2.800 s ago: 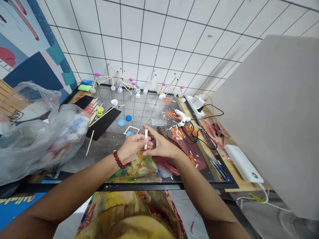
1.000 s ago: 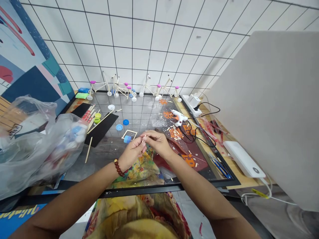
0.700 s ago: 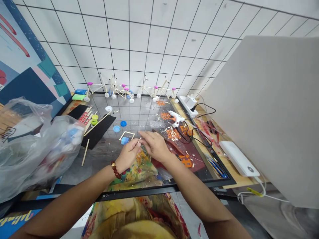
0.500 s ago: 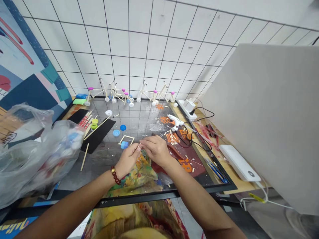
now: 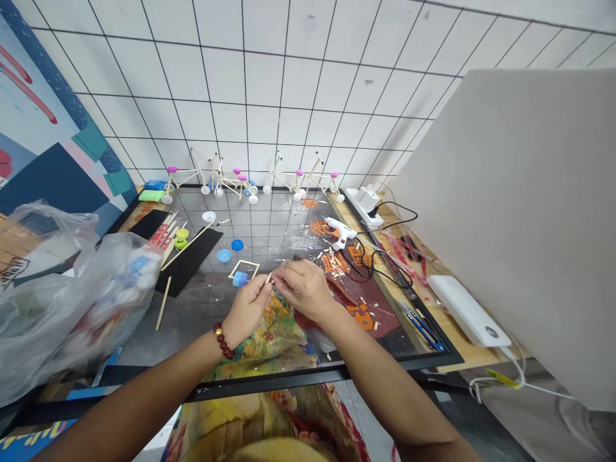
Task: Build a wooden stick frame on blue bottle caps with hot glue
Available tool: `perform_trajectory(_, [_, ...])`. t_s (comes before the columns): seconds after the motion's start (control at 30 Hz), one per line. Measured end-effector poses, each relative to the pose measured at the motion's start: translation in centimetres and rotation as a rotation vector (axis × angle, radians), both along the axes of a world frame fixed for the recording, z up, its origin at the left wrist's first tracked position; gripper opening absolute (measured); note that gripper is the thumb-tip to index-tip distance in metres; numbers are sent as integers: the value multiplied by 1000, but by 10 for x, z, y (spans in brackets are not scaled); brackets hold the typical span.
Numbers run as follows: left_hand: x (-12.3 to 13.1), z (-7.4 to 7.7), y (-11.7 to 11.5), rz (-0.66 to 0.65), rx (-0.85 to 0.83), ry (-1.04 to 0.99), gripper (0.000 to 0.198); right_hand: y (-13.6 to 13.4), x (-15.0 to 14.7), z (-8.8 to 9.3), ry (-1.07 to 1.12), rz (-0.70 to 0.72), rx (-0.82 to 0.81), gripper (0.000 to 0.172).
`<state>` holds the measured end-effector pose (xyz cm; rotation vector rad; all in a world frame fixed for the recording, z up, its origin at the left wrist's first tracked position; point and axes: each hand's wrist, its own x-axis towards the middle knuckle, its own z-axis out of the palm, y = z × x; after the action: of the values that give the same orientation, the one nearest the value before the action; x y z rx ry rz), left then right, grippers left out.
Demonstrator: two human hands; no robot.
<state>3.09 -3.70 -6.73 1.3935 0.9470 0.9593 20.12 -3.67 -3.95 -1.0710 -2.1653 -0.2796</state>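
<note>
Over the middle of the dark glossy table, a short wooden stick (image 5: 269, 278) is pinched between the thumb and fingers of my left hand (image 5: 251, 300). My right hand (image 5: 302, 287) is closed too, its fingertips together at the stick's near end; its fingers partly hide what they grip. Just beyond my left hand lie a small frame of thin sticks (image 5: 248, 262) and a light-blue cap piece (image 5: 239, 278). A darker blue cap (image 5: 237, 245) and a pale-blue cap (image 5: 224, 256) rest farther back.
Several stick-built bicycle models (image 5: 282, 176) line the wall. A white glue gun (image 5: 341, 232) with a looping black cord lies right, near wood scraps and blue-handled cutters (image 5: 423, 328). Plastic bags (image 5: 110, 289) crowd the left, beside black card (image 5: 192, 260) and sticks. A white box (image 5: 469, 311) sits right.
My right fingers have shifted slightly, and more of the short wooden stick shows between my hands. The view has moved a little; objects on the table lie as before.
</note>
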Motion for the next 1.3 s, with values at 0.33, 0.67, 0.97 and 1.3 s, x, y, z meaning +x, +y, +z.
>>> perform_trajectory(0.33, [4,8,-3,-36,-87,-72,35,0,-7,0,-101,-115,90,17])
perform_trajectory(0.67, [9,13,-7,2,-357,-256,48,-1,-6,4,-127,-44,185,20])
perform_trajectory(0.97, [6,14,-3,16,-374,-281,50,-4,-1,7,89,-77,-2,21])
perform_trajectory(1.3, [6,9,-1,-38,-245,-320,39,5,-11,-16,474,125,-455,20])
